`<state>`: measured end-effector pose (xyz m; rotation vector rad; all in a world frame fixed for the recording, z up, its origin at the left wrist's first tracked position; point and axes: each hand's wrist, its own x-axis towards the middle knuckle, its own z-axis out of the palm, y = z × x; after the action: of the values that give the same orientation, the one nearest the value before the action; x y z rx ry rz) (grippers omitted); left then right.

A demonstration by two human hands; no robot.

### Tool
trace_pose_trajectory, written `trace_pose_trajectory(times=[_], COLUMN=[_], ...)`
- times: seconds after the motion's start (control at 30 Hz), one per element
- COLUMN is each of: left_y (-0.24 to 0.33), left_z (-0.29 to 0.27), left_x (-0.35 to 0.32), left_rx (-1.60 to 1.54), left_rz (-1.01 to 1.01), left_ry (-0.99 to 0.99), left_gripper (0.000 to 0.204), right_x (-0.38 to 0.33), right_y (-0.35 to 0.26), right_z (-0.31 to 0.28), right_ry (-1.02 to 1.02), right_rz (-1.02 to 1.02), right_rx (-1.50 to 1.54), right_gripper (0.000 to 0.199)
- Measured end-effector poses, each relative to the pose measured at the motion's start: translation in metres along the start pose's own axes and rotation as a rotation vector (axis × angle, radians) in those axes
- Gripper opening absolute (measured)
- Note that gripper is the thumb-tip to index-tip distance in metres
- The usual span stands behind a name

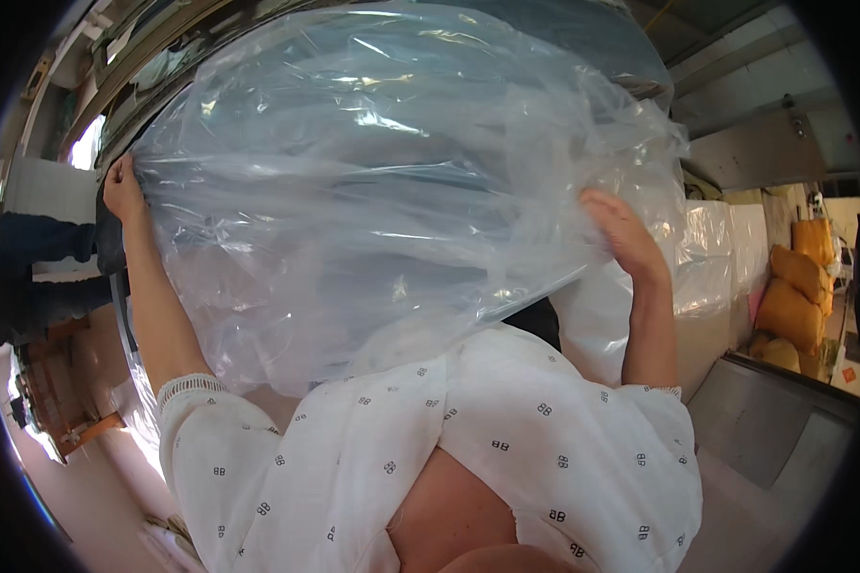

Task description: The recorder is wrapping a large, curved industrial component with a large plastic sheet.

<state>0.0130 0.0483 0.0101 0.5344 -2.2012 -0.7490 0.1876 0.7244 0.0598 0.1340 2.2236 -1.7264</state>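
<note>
A large sheet of clear plastic film (373,220), perhaps a big bag, spreads wrinkled and shiny in front of me and reaches down to my shirt. At its left edge my left hand (124,191) is closed in a pinch on the film, pulling creases toward the fingers. Toward the right side, my right hand (624,234) lies against the film, fingers stretched out and slightly blurred. Under the film a bluish-grey surface shows through, its details hidden by glare and folds.
Yellow-orange sacks (793,286) are piled at the right. Nearer stand plastic-wrapped white packs (721,244). A grey panel (764,420) lies at lower right. On the left, another person's dark-clothed legs (43,277) are near a wooden stand (72,392).
</note>
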Motion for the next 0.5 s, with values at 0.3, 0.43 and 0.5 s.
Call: trace_pose_trajectory(times=[0.3, 0.43, 0.5], left_y=[0.024, 0.004, 0.006], left_z=[0.002, 0.005, -0.004], left_x=[-0.004, -0.006, -0.002], left_rx=[-0.01, -0.078, -0.063], left_rz=[0.095, 0.054, 0.052], left_ry=[-0.121, -0.124, -0.137], left_gripper=[0.03, 0.028, 0.027], right_x=[0.061, 0.078, 0.067], right_y=[0.149, 0.169, 0.157], right_z=[-0.06, -0.068, -0.066], right_ry=[0.627, 0.628, 0.299], right_rz=[0.065, 0.358, 0.348], right_rx=[-0.148, 0.371, 0.605], right_gripper=[0.069, 0.051, 0.039])
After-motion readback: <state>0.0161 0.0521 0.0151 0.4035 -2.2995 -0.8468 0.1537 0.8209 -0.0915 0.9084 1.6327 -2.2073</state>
